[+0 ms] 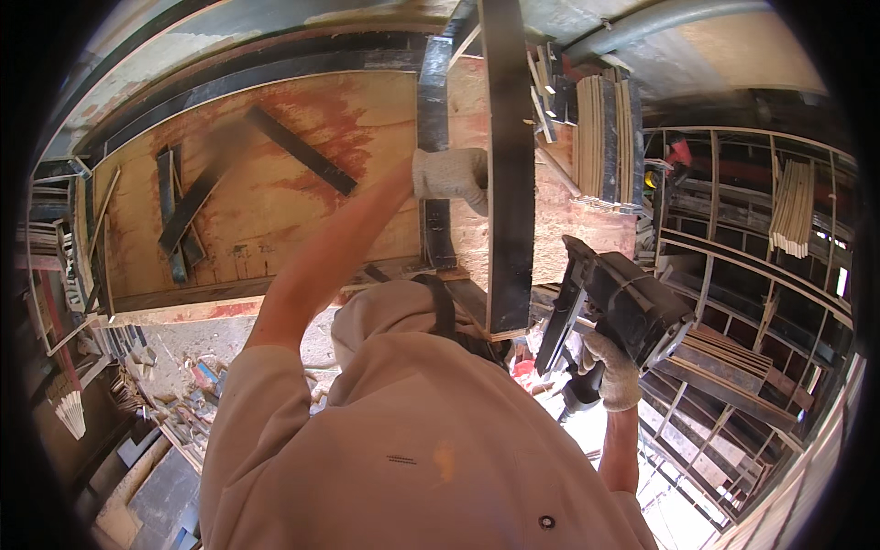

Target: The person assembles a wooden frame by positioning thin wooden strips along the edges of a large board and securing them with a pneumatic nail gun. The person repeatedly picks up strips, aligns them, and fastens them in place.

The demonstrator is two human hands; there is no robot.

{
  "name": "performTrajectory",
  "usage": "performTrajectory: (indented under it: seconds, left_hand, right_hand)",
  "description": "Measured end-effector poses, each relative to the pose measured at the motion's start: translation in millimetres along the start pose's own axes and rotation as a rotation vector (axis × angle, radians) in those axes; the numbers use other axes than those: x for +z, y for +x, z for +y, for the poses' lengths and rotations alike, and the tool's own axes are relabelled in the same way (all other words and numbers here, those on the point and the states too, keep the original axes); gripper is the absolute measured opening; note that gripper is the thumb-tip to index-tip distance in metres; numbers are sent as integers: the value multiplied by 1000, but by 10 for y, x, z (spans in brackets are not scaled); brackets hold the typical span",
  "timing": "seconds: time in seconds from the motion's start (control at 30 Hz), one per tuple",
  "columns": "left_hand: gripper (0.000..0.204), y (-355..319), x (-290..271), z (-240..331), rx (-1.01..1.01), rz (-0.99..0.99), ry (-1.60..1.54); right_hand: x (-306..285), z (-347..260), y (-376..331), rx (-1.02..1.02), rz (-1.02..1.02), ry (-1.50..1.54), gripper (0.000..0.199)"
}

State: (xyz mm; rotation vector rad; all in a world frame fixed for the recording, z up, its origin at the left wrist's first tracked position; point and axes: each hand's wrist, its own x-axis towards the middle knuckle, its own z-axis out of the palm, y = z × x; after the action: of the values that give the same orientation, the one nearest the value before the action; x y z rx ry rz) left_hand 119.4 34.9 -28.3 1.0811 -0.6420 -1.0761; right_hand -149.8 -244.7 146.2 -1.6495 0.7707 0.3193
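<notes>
A long dark board (510,183) stands out from the bench toward me, its lower end near my chest. My left hand (451,178), in a pale knitted glove, is closed on the left edge of that board; some fingertips are hidden behind it. Another dark strip (436,220) lies on the bench beneath the wrist. At the right, clear of the board, my gloved right hand (612,368) is wrapped round the handle of a black nail gun (632,298). The tool is held beside the board's lower end.
The plywood bench (302,220) has red stains. Loose dark strips (188,215) lie on its left part. Stacked wooden strips (600,137) stand at its back right. A metal rack (715,183) with boards runs along the right. Scraps (183,394) litter the floor at left.
</notes>
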Motion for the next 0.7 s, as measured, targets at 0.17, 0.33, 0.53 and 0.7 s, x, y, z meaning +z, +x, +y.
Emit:
performTrajectory:
  seconds: [0.17, 0.33, 0.53, 0.7]
  left_hand:
    - [66, 27, 8, 11, 80, -58, -115]
    - [64, 131, -96, -170, 49, -73, -119]
    - [64, 163, -140, -204, 64, -98, -155]
    - [64, 190, -182, -224, 69, -121, -192]
  right_hand:
    - [24, -392, -1, -37, -93, -36, 12]
    - [133, -778, 19, -38, -195, -101, 11]
    - [308, -1051, 5, -36, -164, -174, 15]
    - [140, -1008, 96, -77, -229, -160, 25]
